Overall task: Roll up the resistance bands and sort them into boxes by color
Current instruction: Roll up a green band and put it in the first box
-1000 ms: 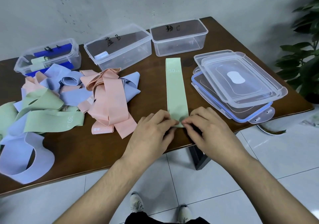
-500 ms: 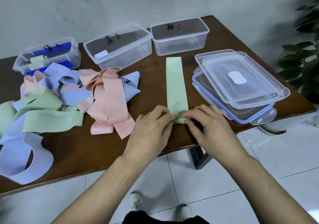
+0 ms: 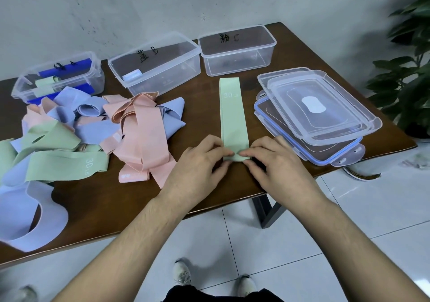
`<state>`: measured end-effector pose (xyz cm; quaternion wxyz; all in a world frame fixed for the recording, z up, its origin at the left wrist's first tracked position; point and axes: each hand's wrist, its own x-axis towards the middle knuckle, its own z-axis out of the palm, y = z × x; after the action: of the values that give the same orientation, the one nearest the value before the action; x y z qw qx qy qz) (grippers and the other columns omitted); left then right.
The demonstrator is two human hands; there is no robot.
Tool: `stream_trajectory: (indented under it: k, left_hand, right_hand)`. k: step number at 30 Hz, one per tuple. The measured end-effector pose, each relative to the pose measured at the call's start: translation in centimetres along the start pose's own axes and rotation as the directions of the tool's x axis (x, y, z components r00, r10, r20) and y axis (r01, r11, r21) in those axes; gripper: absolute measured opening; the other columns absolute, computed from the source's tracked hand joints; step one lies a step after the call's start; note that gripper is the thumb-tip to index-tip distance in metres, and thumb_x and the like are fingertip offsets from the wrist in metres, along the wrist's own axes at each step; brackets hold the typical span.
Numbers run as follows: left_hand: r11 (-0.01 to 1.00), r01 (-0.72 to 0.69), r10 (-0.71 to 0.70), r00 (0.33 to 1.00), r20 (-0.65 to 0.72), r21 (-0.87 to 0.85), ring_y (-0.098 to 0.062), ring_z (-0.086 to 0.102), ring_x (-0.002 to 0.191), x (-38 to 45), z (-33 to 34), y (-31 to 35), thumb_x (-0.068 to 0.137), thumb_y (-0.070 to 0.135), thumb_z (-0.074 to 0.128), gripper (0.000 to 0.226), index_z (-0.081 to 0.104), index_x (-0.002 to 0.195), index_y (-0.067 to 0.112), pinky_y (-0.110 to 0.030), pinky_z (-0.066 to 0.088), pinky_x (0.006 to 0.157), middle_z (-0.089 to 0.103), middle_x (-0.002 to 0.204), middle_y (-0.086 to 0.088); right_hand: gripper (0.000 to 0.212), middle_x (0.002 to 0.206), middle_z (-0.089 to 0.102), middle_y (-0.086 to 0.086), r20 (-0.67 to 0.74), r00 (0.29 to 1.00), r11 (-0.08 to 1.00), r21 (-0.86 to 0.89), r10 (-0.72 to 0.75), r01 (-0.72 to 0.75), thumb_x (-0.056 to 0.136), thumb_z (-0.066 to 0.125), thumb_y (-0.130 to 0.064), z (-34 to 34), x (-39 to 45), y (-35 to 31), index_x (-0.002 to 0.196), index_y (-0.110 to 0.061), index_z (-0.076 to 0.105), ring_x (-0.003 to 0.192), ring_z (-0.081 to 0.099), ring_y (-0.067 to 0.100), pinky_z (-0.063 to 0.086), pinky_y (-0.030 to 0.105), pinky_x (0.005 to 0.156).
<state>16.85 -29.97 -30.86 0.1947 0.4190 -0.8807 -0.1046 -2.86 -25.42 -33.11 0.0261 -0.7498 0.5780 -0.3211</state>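
Dark wood table (image 3: 97,199) against a grey wall, white tile floor, potted plant (image 3: 409,78) at right. 3 clear boxes along the back – box A (image 3: 21,87), box B (image 3: 162,73), box C (image 3: 237,64); stacked lids (image 3: 325,124) at right. Loose pile of bands (image 3: 93,138) at left. Green band (image 3: 232,115) lies flat mid-table – left hand (image 3: 197,164) and right hand (image 3: 277,162) pinch its near end, fingers curled on the roll.

I read "30 LB" on the flat pale-green elastic band (image 3: 233,115), "B" on the middle clear plastic box (image 3: 160,69), and "C" on the right clear plastic box (image 3: 237,50).
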Motion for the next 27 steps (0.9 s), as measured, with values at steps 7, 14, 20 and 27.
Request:
stream_trajectory:
  k: [7,14,20,27]
  left_hand:
    - [0.996,-0.083,0.085,0.995,-0.047,0.034,-0.012,0.052,0.08,-1.0,0.1,0.5,0.094,0.019,0.065,0.017,0.072,0.109,0.017,-0.031,0.047,0.066,0.06,0.101,0.004]
    - [0.997,-0.07,0.071,0.995,-0.066,0.024,-0.012,0.048,0.078,-2.9,0.0,1.6,0.094,0.02,0.064,0.017,0.073,0.108,0.021,-0.022,0.036,0.067,0.059,0.098,0.007]
    - [1.0,0.027,-0.029,0.995,-0.092,-0.016,-0.011,0.052,0.067,-2.5,0.4,1.7,0.097,0.026,0.056,0.022,0.074,0.109,0.022,-0.029,0.042,0.062,0.054,0.099,0.007]
    - [0.998,0.063,-0.061,0.992,-0.112,0.013,-0.012,0.059,0.078,-2.8,0.6,1.7,0.097,0.029,0.057,0.025,0.066,0.12,0.025,-0.025,0.042,0.067,0.059,0.102,0.01]
  right_hand:
    - [0.018,0.099,0.062,0.0,0.07,0.996,0.997,-0.039,-0.064,0.067,0.093,0.066,-0.016,-0.7,-0.6,-0.4,0.11,-0.012,0.073,0.086,0.049,0.017,0.038,0.02,0.084]
    - [0.017,0.097,0.062,-0.004,0.053,0.996,0.997,0.026,-0.072,0.07,0.091,0.068,-0.016,-1.1,-1.9,-0.5,0.107,-0.015,0.075,0.085,0.046,0.016,0.039,0.021,0.082]
    - [0.022,0.098,0.063,-0.002,-0.019,1.0,0.999,0.029,-0.02,0.02,0.085,0.077,-0.011,-0.9,-2.3,-1.2,0.107,-0.016,0.074,0.083,0.051,0.02,0.042,0.023,0.078]
    - [0.021,0.096,0.064,-0.001,-0.015,1.0,1.0,-0.014,-0.019,0.019,0.085,0.076,-0.008,-0.4,-1.7,-1.2,0.106,-0.015,0.076,0.081,0.051,0.019,0.04,0.02,0.078]
